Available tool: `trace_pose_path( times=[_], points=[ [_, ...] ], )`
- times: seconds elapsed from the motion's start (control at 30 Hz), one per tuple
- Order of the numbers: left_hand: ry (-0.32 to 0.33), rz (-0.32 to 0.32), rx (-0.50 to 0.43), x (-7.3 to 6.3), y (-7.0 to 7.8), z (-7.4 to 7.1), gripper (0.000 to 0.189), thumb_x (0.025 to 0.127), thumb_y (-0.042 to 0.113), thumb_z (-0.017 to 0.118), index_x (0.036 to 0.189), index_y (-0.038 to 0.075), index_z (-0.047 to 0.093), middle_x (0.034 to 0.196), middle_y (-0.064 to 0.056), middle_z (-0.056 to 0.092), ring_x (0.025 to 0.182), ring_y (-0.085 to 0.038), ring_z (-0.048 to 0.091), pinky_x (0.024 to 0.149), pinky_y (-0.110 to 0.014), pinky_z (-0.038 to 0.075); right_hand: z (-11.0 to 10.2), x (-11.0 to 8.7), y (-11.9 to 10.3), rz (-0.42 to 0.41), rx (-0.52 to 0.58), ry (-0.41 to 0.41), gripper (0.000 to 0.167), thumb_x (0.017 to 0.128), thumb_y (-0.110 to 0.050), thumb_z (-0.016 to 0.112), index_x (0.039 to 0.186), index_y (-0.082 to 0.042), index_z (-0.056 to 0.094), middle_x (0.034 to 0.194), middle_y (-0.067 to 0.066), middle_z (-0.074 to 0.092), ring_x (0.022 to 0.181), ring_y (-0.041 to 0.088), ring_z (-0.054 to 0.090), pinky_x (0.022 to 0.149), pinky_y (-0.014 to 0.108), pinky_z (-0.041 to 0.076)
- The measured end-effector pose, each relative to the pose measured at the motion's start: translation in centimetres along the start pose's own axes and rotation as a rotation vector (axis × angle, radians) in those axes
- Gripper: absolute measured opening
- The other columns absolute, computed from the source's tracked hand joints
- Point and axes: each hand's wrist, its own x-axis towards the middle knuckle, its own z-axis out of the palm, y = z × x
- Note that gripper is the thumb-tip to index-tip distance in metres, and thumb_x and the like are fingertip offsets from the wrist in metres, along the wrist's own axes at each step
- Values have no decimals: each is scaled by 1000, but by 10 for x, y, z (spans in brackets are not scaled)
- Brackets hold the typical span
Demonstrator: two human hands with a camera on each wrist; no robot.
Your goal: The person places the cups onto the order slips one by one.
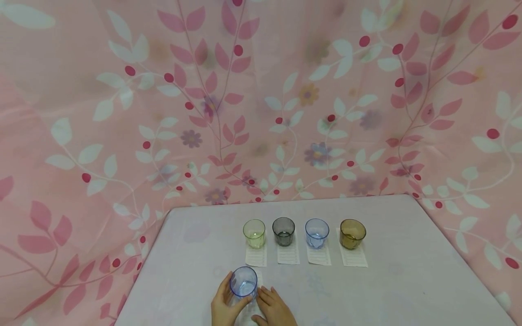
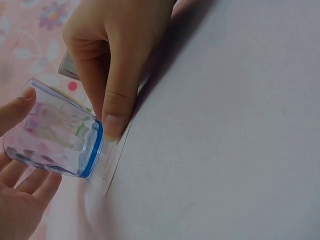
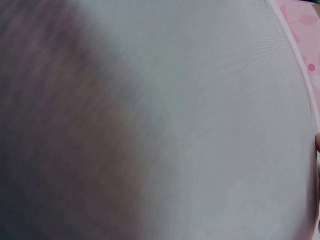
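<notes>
My left hand [image 1: 226, 299] grips a clear blue glass cup [image 1: 244, 283] near the front of the table, its thumb on the near side and fingers behind. In the left wrist view the cup's darker blue base [image 2: 94, 150] sits close over a printed paper slip [image 2: 111, 162]. Beside the cup, my right hand [image 1: 274, 308] rests at the slip's right edge, fingers extended and thumb apart from them. The left wrist view shows its thumb [image 2: 116, 107] pointing down onto the slip by the cup's base.
Farther back, a row holds a green cup [image 1: 254, 234], a dark grey cup [image 1: 283, 232], another blue cup [image 1: 316, 233] and an amber cup [image 1: 352, 234], each by a paper slip. A white cloth covers the table [image 1: 391, 294]; floral fabric [image 1: 261, 99] hangs behind.
</notes>
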Motion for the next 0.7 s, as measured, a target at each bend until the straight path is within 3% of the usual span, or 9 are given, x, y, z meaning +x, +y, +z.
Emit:
trace_pose_path(
  times=[0.1,0.3,0.53,0.7],
  points=[
    [-1,-15,-12,0,-1,1,81,60,0,86,130,-10,47,129,-31,51,116,-45,50,91,-15,46,1,0,0,-3,-5,15,47,86,-44,64,102,-1,70,110,12,68,105,23,62,85,40,53],
    [0,-35,-12,0,-4,1,78,63,3,85,129,-10,46,127,-32,52,115,-47,51,95,-44,45,2,0,0,8,-1,24,45,85,-44,64,101,-3,70,110,11,68,105,22,62,85,41,53],
    [8,-45,45,-6,-17,7,80,63,5,85,128,-14,44,128,-36,48,118,-52,46,97,-53,39,4,-1,1,3,-2,31,45,83,-44,66,102,-3,70,110,11,68,104,22,62,85,41,53],
    [51,4,148,-10,-23,12,78,63,8,86,124,-18,45,123,-38,50,113,-52,49,95,-55,39,5,-2,1,0,-42,61,45,80,-46,69,98,-5,71,108,11,68,102,22,63,85,39,52]
  ],
)
